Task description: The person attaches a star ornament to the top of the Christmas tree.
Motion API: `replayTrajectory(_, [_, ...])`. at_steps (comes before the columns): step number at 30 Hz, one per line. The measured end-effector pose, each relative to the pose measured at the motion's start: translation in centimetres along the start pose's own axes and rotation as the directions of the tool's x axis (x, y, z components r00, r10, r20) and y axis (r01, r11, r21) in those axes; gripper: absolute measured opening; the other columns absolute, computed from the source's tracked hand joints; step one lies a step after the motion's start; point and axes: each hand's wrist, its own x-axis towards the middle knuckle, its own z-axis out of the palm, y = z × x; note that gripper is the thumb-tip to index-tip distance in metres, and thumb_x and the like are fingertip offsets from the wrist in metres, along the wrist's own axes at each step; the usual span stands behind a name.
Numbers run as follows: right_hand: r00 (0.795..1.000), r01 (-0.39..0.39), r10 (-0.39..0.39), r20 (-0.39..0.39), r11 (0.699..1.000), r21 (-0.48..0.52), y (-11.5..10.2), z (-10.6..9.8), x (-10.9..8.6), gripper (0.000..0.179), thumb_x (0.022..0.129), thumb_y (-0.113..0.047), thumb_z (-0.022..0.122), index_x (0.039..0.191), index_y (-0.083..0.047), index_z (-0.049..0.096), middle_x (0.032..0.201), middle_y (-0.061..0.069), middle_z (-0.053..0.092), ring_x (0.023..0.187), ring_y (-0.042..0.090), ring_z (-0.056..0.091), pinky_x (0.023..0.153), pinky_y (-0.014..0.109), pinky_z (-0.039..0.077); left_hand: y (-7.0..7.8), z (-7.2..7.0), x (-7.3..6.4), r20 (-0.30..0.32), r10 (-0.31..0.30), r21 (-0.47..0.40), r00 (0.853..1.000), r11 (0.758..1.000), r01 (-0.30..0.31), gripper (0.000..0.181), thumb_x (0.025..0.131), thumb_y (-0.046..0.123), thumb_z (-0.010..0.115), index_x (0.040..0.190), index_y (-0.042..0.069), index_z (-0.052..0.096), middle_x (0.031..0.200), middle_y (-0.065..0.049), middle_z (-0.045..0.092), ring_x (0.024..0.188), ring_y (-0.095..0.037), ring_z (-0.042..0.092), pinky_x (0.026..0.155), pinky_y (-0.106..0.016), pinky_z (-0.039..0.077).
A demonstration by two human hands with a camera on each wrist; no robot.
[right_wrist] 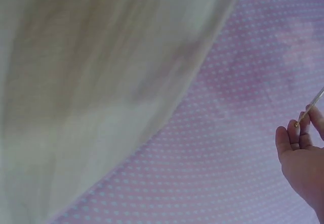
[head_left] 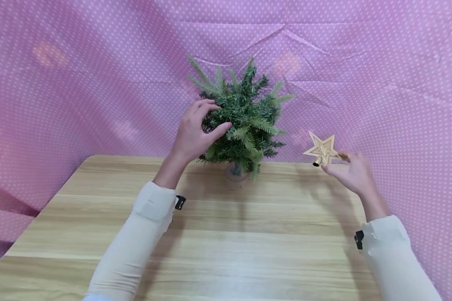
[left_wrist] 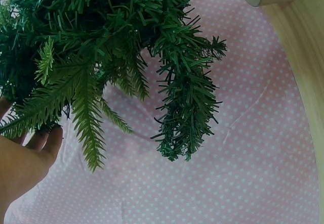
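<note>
A small artificial Christmas tree [head_left: 248,113] with green branches stands on a round pale base [head_left: 236,177] near the table's far edge. My left hand [head_left: 196,129] is at its left side, thumb and fingers spread apart against the outer branches. In the left wrist view, branches partly hide the fingers of that hand [left_wrist: 25,166]. Off to the right of the tree, my right hand [head_left: 352,171] pinches a gold star tree topper [head_left: 322,148] by one point, above the table. Its short tube points down towards the left. Only a thin edge of the star shows in the right wrist view.
The wood-grain table [head_left: 226,251] spreads out in front of the tree. Pink cloth with white dots [head_left: 116,62] hangs behind the table and at both sides. Both forearms wear pale sleeves with a black device at each wrist.
</note>
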Motion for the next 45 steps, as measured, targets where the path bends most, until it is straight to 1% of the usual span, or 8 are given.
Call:
replayTrajectory(6, [0.998, 0.037, -0.037, -0.056, 0.999, 0.012, -1.4, -0.2, 0.4, 0.079, 0.084, -0.048, 0.079, 0.130, 0.013, 0.058, 0.127, 0.035, 0.056, 0.119, 0.051, 0.045, 0.098, 0.066, 0.035, 0.0, 0.1, -0.1, 0.006, -0.004, 0.001, 1.000, 1.000, 0.004, 0.052, 0.091, 0.043, 0.076, 0.127, 0.007, 0.065, 0.146, -0.010, 0.053, 0.140, -0.024, 0.042, 0.118, -0.044, 0.028])
replayTrajectory(12, [0.998, 0.016, -0.014, -0.059, 0.999, 0.031, -2.8, -0.4, 0.1, 0.086, 0.086, -0.051, 0.077, 0.136, 0.014, 0.051, 0.131, 0.033, 0.049, 0.122, 0.050, 0.040, 0.099, 0.066, 0.033, -0.2, 0.1, -0.4, 0.019, -0.015, 0.003, 1.000, 1.000, 0.015, 0.053, 0.091, 0.043, 0.075, 0.127, 0.007, 0.064, 0.146, -0.010, 0.052, 0.140, -0.025, 0.042, 0.118, -0.044, 0.028])
replayTrajectory(16, [0.996, 0.027, -0.022, -0.087, 0.998, 0.052, -3.9, -0.6, 0.1, 0.082, 0.085, -0.048, 0.077, 0.136, 0.012, 0.053, 0.129, 0.031, 0.049, 0.120, 0.047, 0.042, 0.097, 0.063, 0.035, -0.2, 0.3, -0.6, 0.020, -0.010, 0.004, 1.000, 1.000, 0.010, 0.053, 0.090, 0.043, 0.076, 0.126, 0.006, 0.065, 0.146, -0.010, 0.053, 0.140, -0.025, 0.041, 0.118, -0.044, 0.028])
replayTrajectory(19, [0.994, 0.049, -0.045, -0.105, 0.998, 0.041, -4.7, -0.8, 0.2, 0.080, 0.085, -0.046, 0.077, 0.135, 0.012, 0.053, 0.128, 0.031, 0.051, 0.118, 0.047, 0.043, 0.094, 0.061, 0.036, -0.2, 0.4, -0.6, 0.013, -0.008, 0.009, 1.000, 1.000, 0.008, 0.053, 0.090, 0.044, 0.076, 0.126, 0.006, 0.065, 0.146, -0.010, 0.053, 0.141, -0.025, 0.041, 0.118, -0.044, 0.028])
replayTrajectory(24, [0.992, 0.066, -0.062, -0.106, 0.997, 0.035, -5.6, -1.0, 0.4, 0.081, 0.085, -0.046, 0.078, 0.135, 0.013, 0.053, 0.129, 0.031, 0.053, 0.118, 0.046, 0.042, 0.094, 0.060, 0.036, -0.2, 0.4, -0.6, 0.013, -0.013, 0.012, 1.000, 1.000, 0.013, 0.053, 0.091, 0.044, 0.075, 0.126, 0.007, 0.065, 0.146, -0.010, 0.052, 0.141, -0.025, 0.041, 0.118, -0.045, 0.028])
replayTrajectory(27, [0.993, 0.056, -0.051, -0.107, 0.998, 0.039, -6.3, -1.0, 0.5, 0.083, 0.084, -0.048, 0.079, 0.136, 0.013, 0.052, 0.129, 0.030, 0.051, 0.118, 0.045, 0.041, 0.094, 0.059, 0.036, -0.2, 0.4, -0.7, 0.015, -0.015, 0.009, 1.000, 1.000, 0.015, 0.053, 0.091, 0.044, 0.075, 0.127, 0.006, 0.064, 0.146, -0.010, 0.052, 0.141, -0.025, 0.041, 0.118, -0.045, 0.028])
replayTrajectory(34, [0.984, 0.054, -0.040, -0.172, 0.996, 0.077, -8.2, -1.5, 1.2, 0.085, 0.082, -0.051, 0.080, 0.137, 0.009, 0.054, 0.130, 0.028, 0.048, 0.119, 0.043, 0.042, 0.095, 0.057, 0.036, -0.2, 0.3, -0.3, -0.014, 0.010, -0.001, 1.000, 1.000, -0.010, 0.052, 0.091, 0.041, 0.075, 0.126, 0.004, 0.064, 0.145, -0.011, 0.053, 0.140, -0.025, 0.042, 0.119, -0.041, 0.028])
replayTrajectory(45, [0.970, 0.069, -0.043, -0.240, 0.993, 0.100, -10.5, -2.4, 1.8, 0.084, 0.081, -0.051, 0.079, 0.138, 0.006, 0.055, 0.129, 0.024, 0.048, 0.118, 0.039, 0.044, 0.094, 0.053, 0.038, -0.1, 0.4, -0.1, -0.034, 0.041, 0.035, 0.999, 0.999, -0.040, 0.051, 0.091, 0.040, 0.076, 0.124, 0.003, 0.065, 0.143, -0.012, 0.054, 0.137, -0.026, 0.045, 0.117, -0.038, 0.031])
